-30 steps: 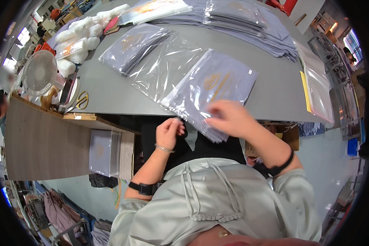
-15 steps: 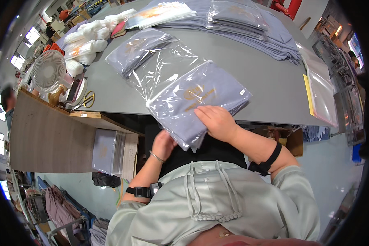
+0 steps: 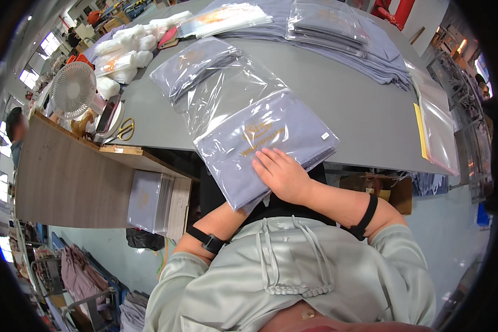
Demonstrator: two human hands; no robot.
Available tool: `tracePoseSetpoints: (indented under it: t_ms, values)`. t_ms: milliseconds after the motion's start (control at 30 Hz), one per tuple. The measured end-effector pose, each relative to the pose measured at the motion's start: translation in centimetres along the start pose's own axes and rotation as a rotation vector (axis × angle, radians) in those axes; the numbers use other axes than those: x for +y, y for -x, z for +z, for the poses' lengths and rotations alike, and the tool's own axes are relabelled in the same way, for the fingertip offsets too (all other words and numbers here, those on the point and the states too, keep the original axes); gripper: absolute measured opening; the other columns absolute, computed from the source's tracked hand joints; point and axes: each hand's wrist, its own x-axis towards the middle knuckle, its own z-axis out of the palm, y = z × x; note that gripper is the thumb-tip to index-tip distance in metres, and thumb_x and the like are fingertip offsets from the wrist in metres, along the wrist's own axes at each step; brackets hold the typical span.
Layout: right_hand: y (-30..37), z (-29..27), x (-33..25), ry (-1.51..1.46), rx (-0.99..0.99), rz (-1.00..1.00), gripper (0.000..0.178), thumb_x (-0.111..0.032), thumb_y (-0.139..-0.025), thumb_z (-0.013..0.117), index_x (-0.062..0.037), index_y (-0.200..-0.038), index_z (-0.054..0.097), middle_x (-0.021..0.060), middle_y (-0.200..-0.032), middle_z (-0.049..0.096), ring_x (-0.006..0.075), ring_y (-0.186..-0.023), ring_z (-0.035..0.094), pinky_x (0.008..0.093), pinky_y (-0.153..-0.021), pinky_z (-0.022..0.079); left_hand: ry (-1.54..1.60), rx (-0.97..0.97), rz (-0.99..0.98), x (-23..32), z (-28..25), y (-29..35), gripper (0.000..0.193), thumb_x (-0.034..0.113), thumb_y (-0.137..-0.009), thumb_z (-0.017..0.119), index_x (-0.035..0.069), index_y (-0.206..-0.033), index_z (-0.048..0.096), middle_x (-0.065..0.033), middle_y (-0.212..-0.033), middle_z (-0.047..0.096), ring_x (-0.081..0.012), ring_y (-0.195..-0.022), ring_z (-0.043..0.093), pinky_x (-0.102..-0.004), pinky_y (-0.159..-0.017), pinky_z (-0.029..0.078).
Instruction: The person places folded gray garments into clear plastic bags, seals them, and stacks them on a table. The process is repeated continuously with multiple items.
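Note:
A folded lavender-grey fabric piece in a clear plastic bag (image 3: 301,119) lies at the table's front edge, its near corner jutting over my lap. Gold print marks its face, and a small white label sits near its right corner. My right hand (image 3: 282,174) rests flat on the near part of the bag, fingers spread and extended. From the left, my left forearm (image 3: 221,222) reaches under the near corner; the bag hides that hand, so its fingers cannot be seen. The bag's transparent, unfilled part (image 3: 232,91) stretches away toward another bagged bundle (image 3: 196,63).
Grey table (image 3: 365,116) carries stacked bagged fabric (image 3: 326,27), loose lavender cloth (image 3: 384,63), white bundles (image 3: 130,47) and clear bags with a yellow strip (image 3: 434,122). Gold-handled scissors (image 3: 126,129) and a fan (image 3: 73,88) stand left. A wooden compartment holds more packages (image 3: 146,202).
My left hand has slid under the bag, out of sight. My right hand has shifted slightly down-left, its fingers spreading flat. The bag's near corner has moved a little down and left.

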Motion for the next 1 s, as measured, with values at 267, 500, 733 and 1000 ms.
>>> tracePoseSetpoints:
  t_ms: [267,500,733,1000]
  values:
    - [-4.3,-0.7,2.0,-0.214,-0.021,0.131,0.025,-0.011,-0.074,0.055,0.0002,-0.097,0.054,0.0149,-0.093,0.060,0.0294,-0.089,0.061,0.0372,-0.075,0.050,0.077,-0.070,-0.009,-2.1,-1.4,-2.4,0.035,0.018,-0.082,0.055,0.007,-0.116,0.056,-0.0133,-0.116,0.056,-0.0325,-0.113,0.049,-0.0408,-0.096,0.037]
    - [-2.4,-2.5,0.3,-0.166,-0.151,0.072,0.036,-0.011,-0.076,0.052,0.0031,-0.109,0.053,0.0192,-0.102,0.057,0.0321,-0.091,0.058,0.0409,-0.078,0.048,-0.024,-0.021,0.034,-0.2,-0.3,-1.6,0.038,0.021,-0.084,0.053,0.007,-0.119,0.053,-0.0128,-0.120,0.053,-0.0317,-0.116,0.047,-0.0408,-0.098,0.035]
    - [-2.4,2.5,1.8,-0.010,0.028,-0.002,0.037,-0.018,-0.077,0.052,0.0009,-0.108,0.054,0.0208,-0.110,0.057,0.0325,-0.105,0.055,0.0421,-0.090,0.044,-0.036,0.007,0.058,0.5,1.3,-0.7,0.041,0.024,-0.085,0.051,0.008,-0.123,0.050,-0.0123,-0.124,0.051,-0.0309,-0.118,0.045,-0.0409,-0.099,0.033]
    - [-3.0,1.3,-0.5,-0.086,-0.032,0.040,0.035,-0.016,-0.074,0.054,0.0026,-0.104,0.055,0.0143,-0.096,0.058,0.0272,-0.090,0.057,0.0330,-0.075,0.048,-0.051,0.037,0.056,0.1,1.4,-0.4,0.044,0.027,-0.087,0.049,0.009,-0.127,0.046,-0.0117,-0.128,0.049,-0.0300,-0.121,0.043,-0.0410,-0.101,0.031]
